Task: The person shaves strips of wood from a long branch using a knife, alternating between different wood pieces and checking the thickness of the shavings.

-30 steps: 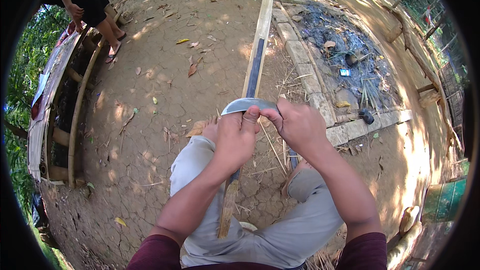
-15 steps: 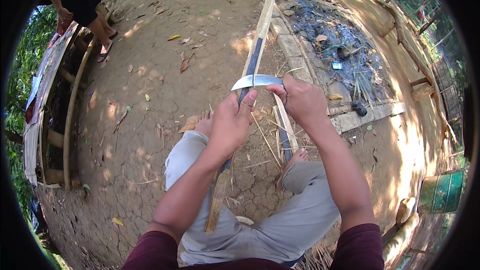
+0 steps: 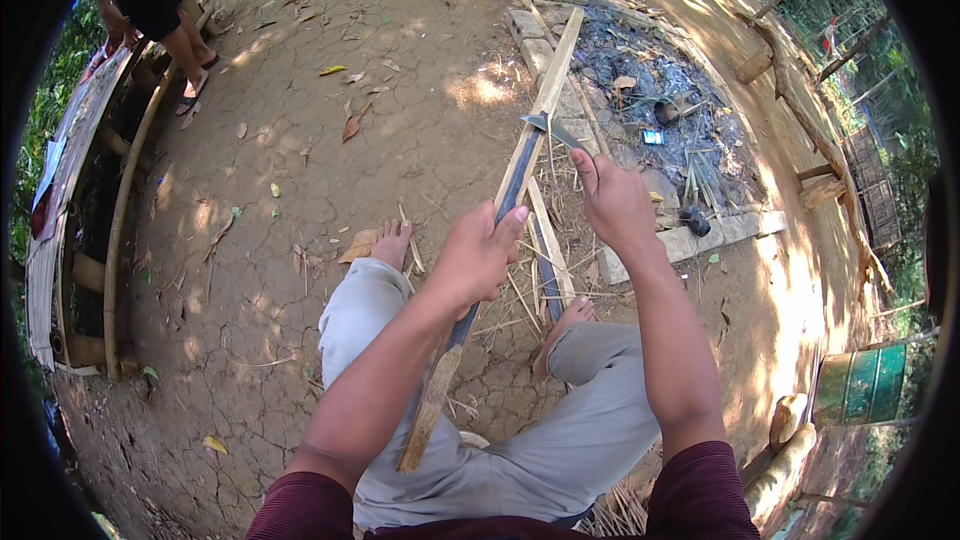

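My left hand point(image 3: 472, 262) is closed around a long split bamboo strip point(image 3: 556, 80), pale with a dark band along its middle. The strip slants away from me, its near end beside my left thigh. In my right hand point(image 3: 614, 204) is a knife point(image 3: 562, 134) with a curved blade. The blade lies across the strip well beyond my left hand, seen nearly edge-on; whether it bites into the bamboo I cannot tell. A second dark-and-pale strip point(image 3: 547, 258) lies on the ground by my right foot, partly hidden behind the held one.
Thin shavings point(image 3: 515, 315) litter the dirt around my feet. Ahead to the right is a brick-edged point(image 3: 680, 246) ash pit point(image 3: 655, 70). A bamboo bench point(image 3: 60, 230) stands at the left, with a person point(image 3: 150, 0) beside it. A green drum point(image 3: 862, 385) is at the right.
My right hand has carried the knife away from my left hand toward the strip's far end, and the blade has turned. The strip's far end has swung lower and to the right.
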Tool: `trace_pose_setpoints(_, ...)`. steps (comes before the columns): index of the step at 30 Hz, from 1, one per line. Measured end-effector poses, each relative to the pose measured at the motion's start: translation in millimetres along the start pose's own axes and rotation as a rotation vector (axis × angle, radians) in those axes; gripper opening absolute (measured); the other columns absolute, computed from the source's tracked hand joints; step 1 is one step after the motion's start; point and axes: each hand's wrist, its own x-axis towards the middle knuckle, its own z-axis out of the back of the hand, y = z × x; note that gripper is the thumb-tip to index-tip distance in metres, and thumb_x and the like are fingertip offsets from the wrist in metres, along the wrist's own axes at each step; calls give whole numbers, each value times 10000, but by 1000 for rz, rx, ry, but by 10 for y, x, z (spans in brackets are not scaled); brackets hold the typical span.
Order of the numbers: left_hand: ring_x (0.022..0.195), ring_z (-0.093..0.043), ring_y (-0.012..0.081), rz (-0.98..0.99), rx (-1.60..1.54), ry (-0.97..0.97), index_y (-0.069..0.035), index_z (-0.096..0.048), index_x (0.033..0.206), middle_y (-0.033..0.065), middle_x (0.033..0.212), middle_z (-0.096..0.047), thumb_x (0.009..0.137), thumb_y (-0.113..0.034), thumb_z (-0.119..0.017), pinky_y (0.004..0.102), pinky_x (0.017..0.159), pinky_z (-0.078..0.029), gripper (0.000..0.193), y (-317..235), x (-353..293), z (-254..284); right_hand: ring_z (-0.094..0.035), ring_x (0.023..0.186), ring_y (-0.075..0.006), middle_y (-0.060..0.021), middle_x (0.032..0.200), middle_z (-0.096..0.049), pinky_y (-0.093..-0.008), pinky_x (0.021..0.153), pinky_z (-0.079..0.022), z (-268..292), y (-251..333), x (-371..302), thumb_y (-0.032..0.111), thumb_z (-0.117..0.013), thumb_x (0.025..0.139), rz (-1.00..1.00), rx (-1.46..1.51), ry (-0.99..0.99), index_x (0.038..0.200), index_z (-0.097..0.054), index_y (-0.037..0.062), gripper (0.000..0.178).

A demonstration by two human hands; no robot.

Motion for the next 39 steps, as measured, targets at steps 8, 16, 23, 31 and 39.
trace_pose_setpoints(8, 447, -364, 54, 104, -71, 78, -68, -466, 937, 1, 702, -462, 1024, -415, -488, 246, 370, -327, 358, -120, -64, 54, -636, 565, -399, -167, 622, -638, -488, 473, -472, -29, -116, 138, 582, -439, 967, 138, -240, -236, 739, -564, 58, 585)
trace_pose_setpoints(16, 462, -307, 27, 223, -63, 283, -94, -440, 948, -34, 689, -397, 1015, -470, -484, 204, 369, -264, 384, 140, -319, -121, -637, 896, -482, -342, 833, -641, -537, 780, -491, 200, -1529, 551, 556, -275, 1030, -612, -72, -264, 916, -698, -23, 726)
trace_pose_setpoints(23, 499, -350, 47, 98, -424, 65, -69, -456, 1069, -13, 715, -407, 1034, -368, -452, 209, 398, -288, 301, -71, 7, 162, -501, 582, -364, -226, 598, -525, -475, 591, -401, 241, -557, 332, 613, -346, 1003, -180, 236, -35, 699, -544, -71, 775)
trace_pose_setpoints(31, 529, -455, 109, -82, -523, 68, -48, -482, 1132, 69, 821, -550, 1043, -236, -394, 260, 422, -371, 226, 17, -112, 200, -577, 616, -361, -185, 624, -557, -447, 582, -437, 303, 431, -447, 500, -492, 991, 217, 373, 291, 780, -581, 27, 525)
trace_pose_setpoints(39, 461, -407, 78, -29, -519, 114, -58, -489, 1010, 22, 718, -485, 1054, -270, -413, 236, 395, -318, 229, -58, -201, 148, -609, 651, -392, -176, 648, -587, -475, 580, -456, 271, 464, -448, 502, -510, 975, 280, 302, 351, 750, -557, 33, 522)
